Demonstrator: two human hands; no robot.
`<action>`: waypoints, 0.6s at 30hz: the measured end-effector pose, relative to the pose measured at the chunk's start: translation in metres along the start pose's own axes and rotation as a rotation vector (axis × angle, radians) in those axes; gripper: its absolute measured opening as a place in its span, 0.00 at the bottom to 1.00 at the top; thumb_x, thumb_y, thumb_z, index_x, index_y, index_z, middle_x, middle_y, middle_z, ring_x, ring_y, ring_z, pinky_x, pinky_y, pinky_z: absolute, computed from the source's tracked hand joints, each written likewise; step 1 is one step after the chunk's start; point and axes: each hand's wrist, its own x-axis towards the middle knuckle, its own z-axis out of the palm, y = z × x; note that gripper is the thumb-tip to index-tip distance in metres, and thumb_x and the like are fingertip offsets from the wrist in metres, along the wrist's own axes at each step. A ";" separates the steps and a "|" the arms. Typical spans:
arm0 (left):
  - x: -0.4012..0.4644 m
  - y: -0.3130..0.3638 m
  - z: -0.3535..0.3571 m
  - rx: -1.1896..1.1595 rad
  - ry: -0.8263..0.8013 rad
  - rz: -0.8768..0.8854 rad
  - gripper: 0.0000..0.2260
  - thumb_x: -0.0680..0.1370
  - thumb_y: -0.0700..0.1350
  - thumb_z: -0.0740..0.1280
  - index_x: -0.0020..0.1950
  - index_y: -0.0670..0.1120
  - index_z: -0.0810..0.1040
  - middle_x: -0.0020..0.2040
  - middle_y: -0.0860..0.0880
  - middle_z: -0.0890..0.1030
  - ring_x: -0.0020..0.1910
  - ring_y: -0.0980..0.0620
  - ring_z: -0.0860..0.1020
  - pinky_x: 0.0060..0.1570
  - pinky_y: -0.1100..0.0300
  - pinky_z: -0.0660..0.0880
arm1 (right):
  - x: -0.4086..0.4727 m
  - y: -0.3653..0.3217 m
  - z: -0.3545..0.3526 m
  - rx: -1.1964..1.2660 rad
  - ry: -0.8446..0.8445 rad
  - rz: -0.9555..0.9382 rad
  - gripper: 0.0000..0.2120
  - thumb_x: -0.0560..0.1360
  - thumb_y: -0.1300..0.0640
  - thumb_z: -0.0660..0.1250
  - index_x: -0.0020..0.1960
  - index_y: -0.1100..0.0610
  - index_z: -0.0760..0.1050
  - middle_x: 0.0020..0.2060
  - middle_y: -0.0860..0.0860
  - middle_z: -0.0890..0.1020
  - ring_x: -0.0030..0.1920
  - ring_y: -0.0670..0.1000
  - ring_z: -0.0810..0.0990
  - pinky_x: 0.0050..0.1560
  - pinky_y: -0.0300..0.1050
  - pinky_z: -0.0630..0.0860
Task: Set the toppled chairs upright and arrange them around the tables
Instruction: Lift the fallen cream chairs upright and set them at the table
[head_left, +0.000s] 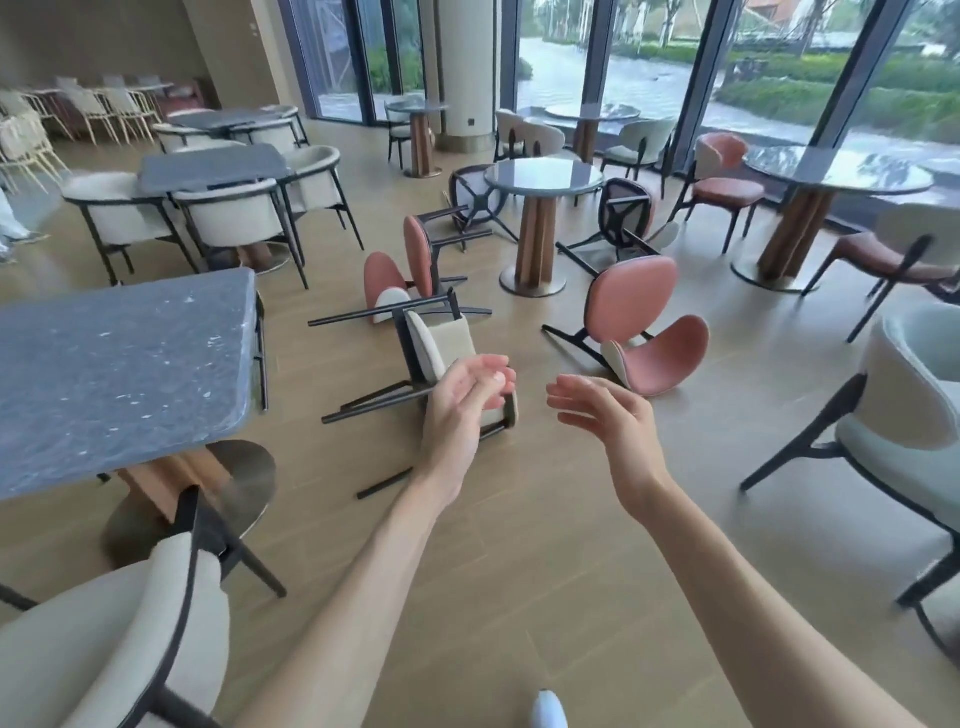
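Two bare arms reach out over the light brown wood floor (519, 545). The left hand (470, 395) is open with the fingers a little bent, and it holds nothing. It is in front of the cream padded chair with thin black legs (441, 348), which lies on its side on the floor; I cannot tell if the hand touches it. The right hand (602, 410) is open too, fingers spread and a little bent, and it holds nothing.

More chairs lie knocked over. A pink round-backed chair with black legs (644, 332) lies on its side to the right of the cream one. Another pink chair (410, 265) lies tipped over just behind the cream one. Two dark chairs lie by the small round grey table with a wood post (543, 176), one (470, 200) on its left and one (623, 218) on its right.

On the left is a big grey stone table with a rough edge (119, 358). A cream chair with a curved back (114, 639) stands up near it at the bottom left. Another cream chair (904, 410) stands on the far right. Tall glass windows (623, 67) are at the back
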 end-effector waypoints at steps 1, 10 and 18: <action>0.021 -0.010 0.014 -0.019 -0.004 -0.004 0.11 0.74 0.44 0.65 0.53 0.43 0.81 0.46 0.48 0.83 0.48 0.50 0.81 0.56 0.49 0.76 | 0.021 0.000 -0.014 -0.022 0.004 -0.009 0.10 0.80 0.57 0.65 0.51 0.60 0.84 0.48 0.54 0.88 0.52 0.54 0.86 0.58 0.51 0.80; 0.218 -0.070 0.202 -0.135 -0.033 -0.060 0.08 0.80 0.34 0.63 0.51 0.42 0.81 0.44 0.46 0.83 0.44 0.48 0.82 0.53 0.47 0.77 | 0.227 -0.030 -0.153 -0.057 0.137 -0.045 0.11 0.80 0.56 0.66 0.53 0.62 0.84 0.49 0.55 0.87 0.52 0.55 0.86 0.55 0.47 0.79; 0.374 -0.094 0.276 -0.054 -0.044 0.028 0.09 0.80 0.35 0.62 0.50 0.41 0.81 0.44 0.46 0.83 0.45 0.48 0.82 0.54 0.49 0.78 | 0.400 -0.028 -0.221 0.051 0.147 -0.035 0.10 0.80 0.59 0.66 0.53 0.64 0.83 0.48 0.57 0.87 0.52 0.58 0.86 0.59 0.51 0.79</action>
